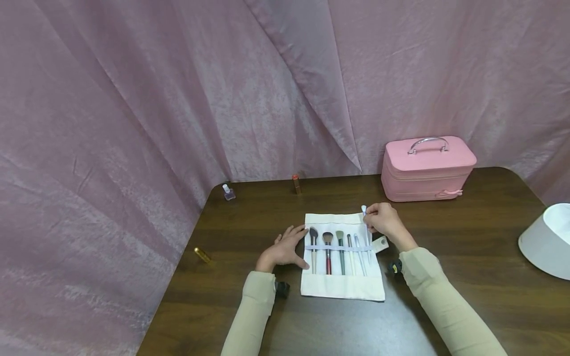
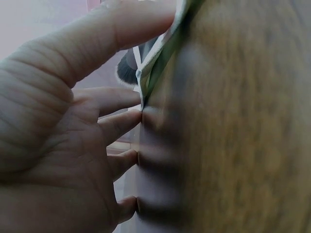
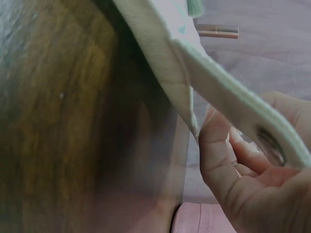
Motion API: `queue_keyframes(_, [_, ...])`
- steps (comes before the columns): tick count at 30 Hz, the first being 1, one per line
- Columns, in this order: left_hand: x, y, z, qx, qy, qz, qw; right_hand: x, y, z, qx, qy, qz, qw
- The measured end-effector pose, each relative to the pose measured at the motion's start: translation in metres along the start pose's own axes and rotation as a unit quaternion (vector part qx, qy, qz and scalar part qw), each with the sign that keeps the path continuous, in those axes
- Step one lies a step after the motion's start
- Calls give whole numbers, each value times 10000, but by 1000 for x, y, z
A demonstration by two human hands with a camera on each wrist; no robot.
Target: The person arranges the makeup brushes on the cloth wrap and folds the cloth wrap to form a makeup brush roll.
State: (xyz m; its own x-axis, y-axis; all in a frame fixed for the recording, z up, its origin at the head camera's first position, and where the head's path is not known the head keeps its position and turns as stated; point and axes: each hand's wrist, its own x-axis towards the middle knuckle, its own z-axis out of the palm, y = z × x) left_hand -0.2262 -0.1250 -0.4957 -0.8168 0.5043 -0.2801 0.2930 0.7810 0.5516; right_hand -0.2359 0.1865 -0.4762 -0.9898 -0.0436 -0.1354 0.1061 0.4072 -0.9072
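Left hand (image 1: 285, 249) flat, fingers released, beside brush roll (image 1: 340, 287); right hand (image 1: 386, 222) fingers grasping white brush (image 1: 364, 211); pink case (image 1: 427, 168), lipstick (image 1: 296, 184), bottle (image 1: 228, 192) behind.

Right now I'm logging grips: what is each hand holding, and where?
The right hand pinches a white-tipped brush near its upper end. The left hand holds nothing; it lies flat against the brush roll's left edge.

backdrop: pink draped curtain (image 1: 178, 99) — creased, on all sides | desk (image 1: 467, 306): dark brown wood — rounded corners | light: soft, even
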Motion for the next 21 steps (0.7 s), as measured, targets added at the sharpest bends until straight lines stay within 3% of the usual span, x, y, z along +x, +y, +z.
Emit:
queue_keyframes(11, [0, 0, 1, 51, 7, -12, 10000, -7, 2, 1, -528, 74, 379, 9979])
queue_keyframes(21, [0, -1, 1, 40, 4, -3, 10000, -12, 3, -2, -1171, -148, 447, 9920])
